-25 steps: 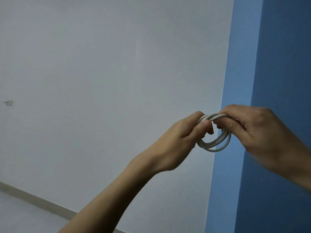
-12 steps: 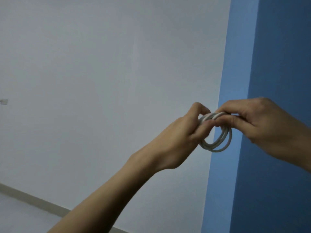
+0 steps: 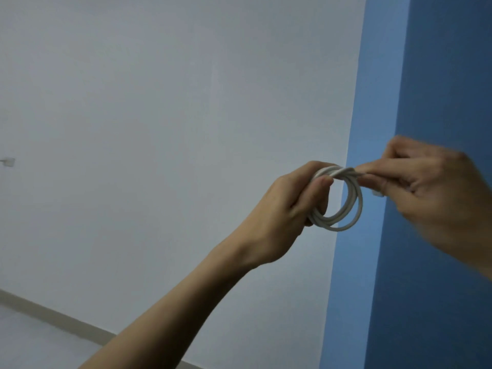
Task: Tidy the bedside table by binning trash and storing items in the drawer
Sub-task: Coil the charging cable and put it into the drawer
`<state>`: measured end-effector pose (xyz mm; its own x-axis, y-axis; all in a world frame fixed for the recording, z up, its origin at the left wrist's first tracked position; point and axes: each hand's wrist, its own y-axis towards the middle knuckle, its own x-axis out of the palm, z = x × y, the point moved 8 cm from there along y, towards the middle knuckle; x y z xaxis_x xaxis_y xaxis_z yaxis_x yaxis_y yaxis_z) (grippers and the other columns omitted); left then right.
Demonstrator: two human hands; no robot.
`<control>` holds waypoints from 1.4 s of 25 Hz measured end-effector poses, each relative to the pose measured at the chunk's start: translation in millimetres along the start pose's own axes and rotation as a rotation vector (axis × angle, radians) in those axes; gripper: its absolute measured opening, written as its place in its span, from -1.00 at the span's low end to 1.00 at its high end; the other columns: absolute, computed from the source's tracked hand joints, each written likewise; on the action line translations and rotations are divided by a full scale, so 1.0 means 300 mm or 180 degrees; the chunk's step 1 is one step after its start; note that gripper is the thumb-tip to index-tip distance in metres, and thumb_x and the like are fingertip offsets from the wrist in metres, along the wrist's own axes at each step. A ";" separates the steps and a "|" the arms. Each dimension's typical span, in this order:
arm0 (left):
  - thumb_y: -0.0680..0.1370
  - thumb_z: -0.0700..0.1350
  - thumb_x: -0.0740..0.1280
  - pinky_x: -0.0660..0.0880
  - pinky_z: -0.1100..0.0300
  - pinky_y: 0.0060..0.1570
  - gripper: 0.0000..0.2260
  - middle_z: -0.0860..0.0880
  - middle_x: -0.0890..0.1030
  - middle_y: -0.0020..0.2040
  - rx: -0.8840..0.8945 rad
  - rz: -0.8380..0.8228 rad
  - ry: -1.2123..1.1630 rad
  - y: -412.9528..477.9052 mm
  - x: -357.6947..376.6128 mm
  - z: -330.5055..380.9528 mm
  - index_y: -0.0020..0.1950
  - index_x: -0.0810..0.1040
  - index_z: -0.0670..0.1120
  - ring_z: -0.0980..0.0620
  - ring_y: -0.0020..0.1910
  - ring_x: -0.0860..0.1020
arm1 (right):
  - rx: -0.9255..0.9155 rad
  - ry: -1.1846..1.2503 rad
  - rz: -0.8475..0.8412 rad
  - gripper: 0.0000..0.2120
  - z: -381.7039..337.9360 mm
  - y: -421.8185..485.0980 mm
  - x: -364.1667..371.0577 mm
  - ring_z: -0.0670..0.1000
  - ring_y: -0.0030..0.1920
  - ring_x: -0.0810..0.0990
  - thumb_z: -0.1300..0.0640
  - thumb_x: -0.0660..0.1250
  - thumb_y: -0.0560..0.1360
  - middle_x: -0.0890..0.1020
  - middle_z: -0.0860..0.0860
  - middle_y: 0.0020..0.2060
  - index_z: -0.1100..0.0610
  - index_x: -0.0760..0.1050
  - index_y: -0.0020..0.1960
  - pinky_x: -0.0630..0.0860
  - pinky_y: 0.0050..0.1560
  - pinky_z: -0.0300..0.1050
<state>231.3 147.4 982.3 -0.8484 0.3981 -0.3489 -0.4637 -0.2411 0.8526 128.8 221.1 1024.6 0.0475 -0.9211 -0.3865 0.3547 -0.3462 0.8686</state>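
Observation:
A white cable (image 3: 355, 206) is wound into a small coil of several loops, held up in the air in front of the wall. My left hand (image 3: 287, 211) grips the coil's left side, thumb on top and fingers through the loop. My right hand (image 3: 431, 190), blurred, pinches the cable's end at the top right of the coil, and a small white plug (image 3: 376, 193) shows under its fingers. The bedside table, the drawer and the bin are out of view.
A white wall (image 3: 159, 129) fills the left and middle. A blue wall (image 3: 439, 75) with a lighter blue edge stands on the right. A pale skirting board (image 3: 53, 319) and floor show at the bottom left. A small fitting (image 3: 8, 161) sits on the white wall at far left.
My right hand has pulled to the right and slightly up, away from my left hand, drawing the cable's end across the top of the coil. The coil stays in my left hand.

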 end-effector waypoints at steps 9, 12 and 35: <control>0.64 -0.07 0.04 0.36 0.15 -0.34 -0.75 0.02 0.44 -0.37 0.0372 0.0474 0.1177 0.002 -0.052 0.000 0.02 0.48 -0.11 -0.02 -0.36 0.38 | 0.1545 0.3570 -0.0943 -0.57 -0.011 -0.061 0.155 0.00 -0.04 0.68 -0.19 0.45 0.18 0.71 0.07 -0.05 0.02 0.68 -0.04 0.58 -0.11 -0.31; 0.63 -0.03 0.01 0.37 0.05 -0.28 -0.71 -0.08 0.49 -0.34 0.0292 0.0446 0.1363 0.000 -0.046 -0.009 0.03 0.47 -0.15 -0.07 -0.34 0.41 | 0.1911 0.3719 -0.0617 -0.65 0.008 -0.069 0.158 0.06 -0.11 0.71 0.04 0.42 0.17 0.73 0.13 -0.15 0.13 0.68 -0.08 0.58 -0.17 -0.32; 0.51 -0.30 0.33 0.35 0.42 -0.44 -0.94 -0.07 0.61 -0.33 -0.0381 0.0636 -0.0634 0.005 -0.055 -0.080 -0.04 0.56 -0.20 0.24 -0.46 0.49 | 0.1904 0.2872 0.0500 -0.89 0.021 -0.073 0.140 -0.07 -0.26 0.69 0.19 0.35 0.45 0.72 -0.08 -0.26 -0.01 0.51 -0.10 0.61 -0.07 -0.19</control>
<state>238.4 119.0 980.1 -0.8646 0.4952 -0.0857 -0.3296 -0.4299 0.8406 117.2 188.8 991.3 0.8059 -0.5773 -0.1314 -0.2145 -0.4916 0.8440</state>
